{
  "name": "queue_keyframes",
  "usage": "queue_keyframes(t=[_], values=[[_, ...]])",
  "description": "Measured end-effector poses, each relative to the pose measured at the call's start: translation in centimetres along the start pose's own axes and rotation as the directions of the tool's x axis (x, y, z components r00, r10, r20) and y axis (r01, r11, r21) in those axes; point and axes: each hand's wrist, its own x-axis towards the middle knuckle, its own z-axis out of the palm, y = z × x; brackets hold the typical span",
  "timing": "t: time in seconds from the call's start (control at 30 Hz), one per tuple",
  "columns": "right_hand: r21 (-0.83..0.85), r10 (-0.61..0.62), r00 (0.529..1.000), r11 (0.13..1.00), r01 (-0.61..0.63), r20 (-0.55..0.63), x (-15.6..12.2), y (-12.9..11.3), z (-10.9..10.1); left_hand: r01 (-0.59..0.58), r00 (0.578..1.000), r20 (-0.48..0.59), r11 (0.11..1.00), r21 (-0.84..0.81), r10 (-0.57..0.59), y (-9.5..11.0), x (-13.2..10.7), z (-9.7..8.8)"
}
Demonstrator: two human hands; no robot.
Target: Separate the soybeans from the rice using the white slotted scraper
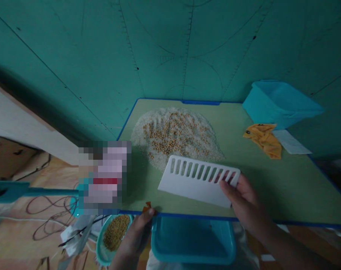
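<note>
A white plastic panel with a row of slots (198,182) is gripped at its right end by my right hand (245,202), thumb on its near face. The panel is tilted above the table, close to the near side of a spread of white grains (147,148) mixed with round tan beans (166,142). My left hand (136,232) is closed at the table's front edge, its thumb beside a small orange-brown piece (146,207). Its other fingers are hidden, so what it grips is unclear. Just right of this hand is a teal bin (193,260) below the table edge.
A round teal bowl of tan beans (115,232) stands low at left. On the green table (271,187), a teal tub (274,108), an orange cloth (264,140) and a white sheet (291,141) lie at right. Cables (46,210) cross the floor; a blurred-out patch hides something at left.
</note>
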Motion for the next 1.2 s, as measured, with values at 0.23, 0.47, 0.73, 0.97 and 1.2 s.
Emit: queue_keyframes(t=[0.23,0.47,0.73,0.97,1.2], values=[[0.082,-0.129,0.987,0.987,0.137,-0.096,4.6,-2.8,-1.7,0.028,0.999,-0.037,0.999,0.024,-0.027,-0.2,0.3,-0.6],[0.067,-0.264,0.92,0.953,0.294,-0.29,6.8,-6.0,-5.7,-0.044,0.999,-0.012,0.999,0.002,0.044,-0.8,1.0,-1.1],[0.062,-0.161,0.935,0.98,0.189,-0.317,5.9,-4.5,-7.2,0.003,1.0,-0.019,1.0,0.025,-0.002,0.0,0.6,-0.3],[0.116,-0.119,0.953,0.981,0.156,-0.279,4.9,-4.5,-6.1,0.012,1.0,-0.008,1.0,0.029,-0.012,0.4,0.2,0.0],[0.118,-0.047,0.96,0.99,0.082,-0.276,3.7,-3.8,-6.1,-0.016,1.0,-0.01,1.0,0.023,0.016,0.2,0.6,0.0]])
